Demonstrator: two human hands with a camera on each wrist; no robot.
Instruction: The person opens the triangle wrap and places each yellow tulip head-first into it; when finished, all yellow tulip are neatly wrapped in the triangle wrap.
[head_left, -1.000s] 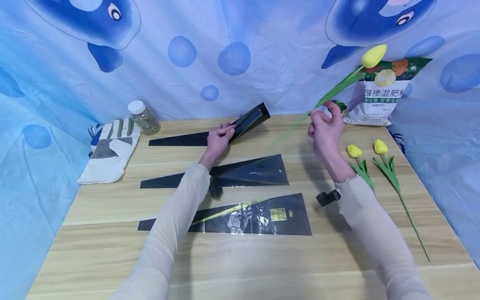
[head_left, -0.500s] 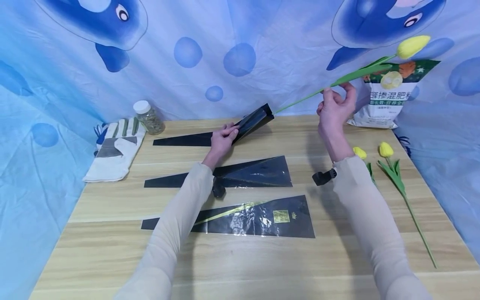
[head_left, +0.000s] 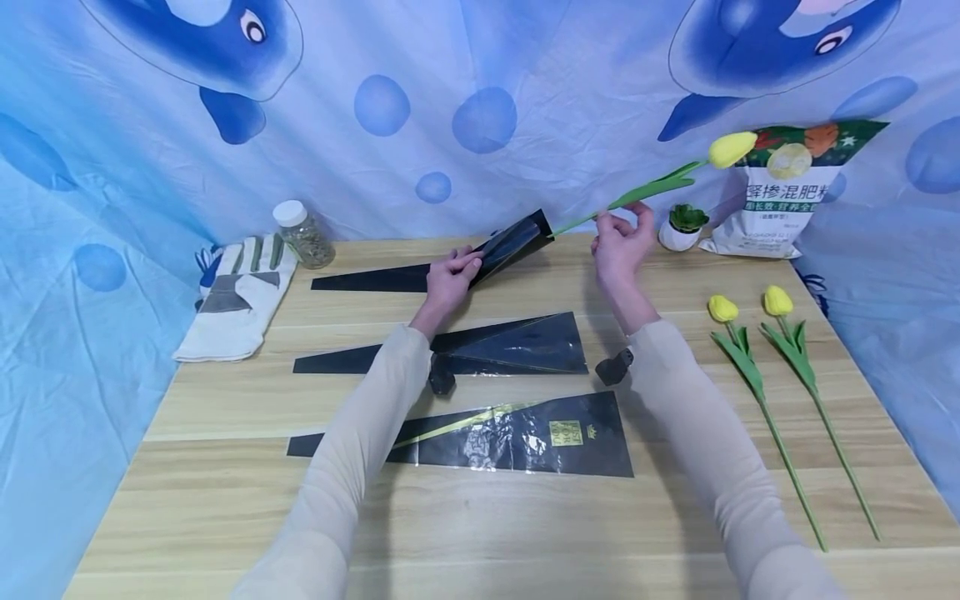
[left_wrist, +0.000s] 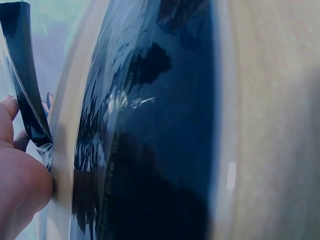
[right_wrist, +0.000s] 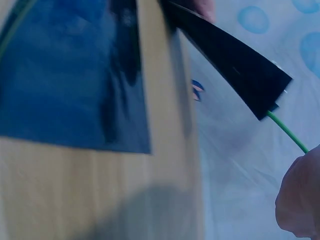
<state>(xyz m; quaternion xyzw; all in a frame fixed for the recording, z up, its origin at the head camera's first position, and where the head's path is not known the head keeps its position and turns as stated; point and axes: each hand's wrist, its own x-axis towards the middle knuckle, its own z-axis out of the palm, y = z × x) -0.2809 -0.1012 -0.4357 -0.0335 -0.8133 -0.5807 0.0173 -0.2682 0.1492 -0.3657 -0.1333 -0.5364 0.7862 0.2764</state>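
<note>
My left hand (head_left: 450,279) grips a black cone-shaped plastic sleeve (head_left: 513,242) and lifts its wide mouth off the wooden table (head_left: 525,533). My right hand (head_left: 621,237) pinches the green stem of a yellow tulip (head_left: 731,148), whose stem end sits inside the sleeve's mouth. In the right wrist view the green stem (right_wrist: 285,131) enters the black sleeve (right_wrist: 235,62). The left wrist view shows my left hand (left_wrist: 20,175) beside the sleeve's edge (left_wrist: 27,95) and a flat black sleeve (left_wrist: 150,130) below.
Two more black sleeves (head_left: 510,346) (head_left: 517,437) lie flat mid-table. Two yellow tulips (head_left: 750,367) (head_left: 802,367) lie at the right. A work glove (head_left: 236,296) and jar (head_left: 302,235) sit far left. A small potted plant (head_left: 682,227) and fertiliser bag (head_left: 783,196) stand at the back right.
My right hand moved left and down with the tulip, and the stem end went from beside the sleeve into its mouth. The left hand kept holding the sleeve.
</note>
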